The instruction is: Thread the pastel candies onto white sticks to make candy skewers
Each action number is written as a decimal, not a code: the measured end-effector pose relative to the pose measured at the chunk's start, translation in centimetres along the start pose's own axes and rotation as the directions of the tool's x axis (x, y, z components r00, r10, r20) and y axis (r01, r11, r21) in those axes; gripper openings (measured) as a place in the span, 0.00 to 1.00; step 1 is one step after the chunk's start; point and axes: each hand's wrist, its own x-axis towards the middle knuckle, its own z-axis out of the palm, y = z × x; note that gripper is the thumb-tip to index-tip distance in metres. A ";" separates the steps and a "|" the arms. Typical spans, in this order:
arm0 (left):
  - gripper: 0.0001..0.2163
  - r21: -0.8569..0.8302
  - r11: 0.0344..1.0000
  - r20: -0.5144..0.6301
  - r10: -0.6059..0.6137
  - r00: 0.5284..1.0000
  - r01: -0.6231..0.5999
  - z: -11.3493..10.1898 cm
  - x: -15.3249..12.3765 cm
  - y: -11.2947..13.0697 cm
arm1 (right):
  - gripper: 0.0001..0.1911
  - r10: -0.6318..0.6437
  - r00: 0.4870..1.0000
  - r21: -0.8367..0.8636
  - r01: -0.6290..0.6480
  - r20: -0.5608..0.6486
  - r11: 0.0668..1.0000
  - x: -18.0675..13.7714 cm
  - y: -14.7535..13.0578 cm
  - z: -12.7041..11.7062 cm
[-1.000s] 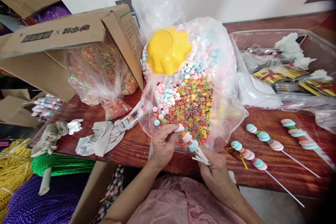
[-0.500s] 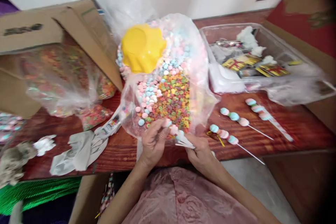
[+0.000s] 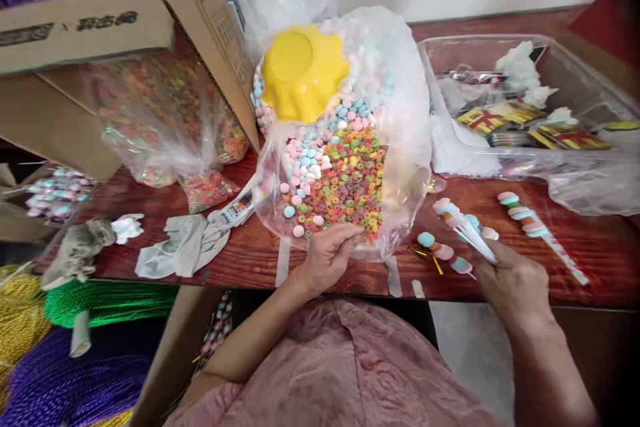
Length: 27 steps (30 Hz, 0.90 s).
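My right hand [image 3: 515, 283] is closed around a bundle of white sticks [image 3: 475, 240]; a few pink and blue candies show at their far end. That end is over a candy skewer on the table, partly hidden. Beneath it lies another candy skewer [image 3: 444, 252] with a gold tie. My left hand [image 3: 331, 257] is at the front edge of the clear plastic bag [image 3: 407, 193], thumb and fingers pinched together; whatever is between them is hidden. Small ring-shaped candies [image 3: 350, 180] and round pink and blue candies [image 3: 305, 163] fill the bag, with a yellow scalloped bowl [image 3: 305, 70] upside down on top.
A cardboard box [image 3: 220, 47] holding bagged candies stands left. A clear plastic bin [image 3: 520, 153] with packets is at right, a wrapped candy skewer [image 3: 543, 233] before it. Grey cloth [image 3: 175, 247] lies front left. Green beads [image 3: 115, 303] hang below the table edge.
My right hand has moved right with the sticks, away from my left hand, to the skewers on the table. My left hand stays by the bag, its fingers now pinched lower. The view has shifted.
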 end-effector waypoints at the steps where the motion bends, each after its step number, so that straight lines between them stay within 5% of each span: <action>1: 0.08 0.036 0.999 -0.004 0.013 1.000 -0.013 -0.6 -0.3 -0.1 | 0.13 0.004 0.999 -0.072 -0.001 0.036 0.997 0.1 1.2 0.2; 4: 0.07 0.145 0.989 -0.034 0.035 0.999 -0.029 -2.3 -1.5 -0.1 | 0.17 -0.052 0.999 -0.080 0.053 0.008 0.995 -0.7 2.9 0.0; 9: 0.07 0.256 0.967 -0.145 0.054 0.988 -0.015 -5.0 -2.9 -0.1 | 0.22 -0.050 0.994 -0.119 0.039 -0.093 0.992 -3.2 1.6 -1.2; 14: 0.08 0.301 0.952 -0.160 0.111 0.981 -0.059 -6.3 -3.1 0.0 | 0.21 -0.037 0.999 -0.044 0.036 -0.022 0.998 -3.2 0.1 -0.4; 21: 0.10 0.239 0.962 -0.127 0.163 0.978 -0.130 -6.4 -4.4 0.4 | 0.26 0.003 0.987 -0.146 0.021 0.163 0.989 0.7 0.8 -0.1; 27: 0.11 0.185 0.974 -0.138 0.160 0.977 -0.134 -7.7 -5.0 0.5 | 0.22 -0.035 0.940 0.109 -0.002 0.340 0.994 2.9 1.8 -0.5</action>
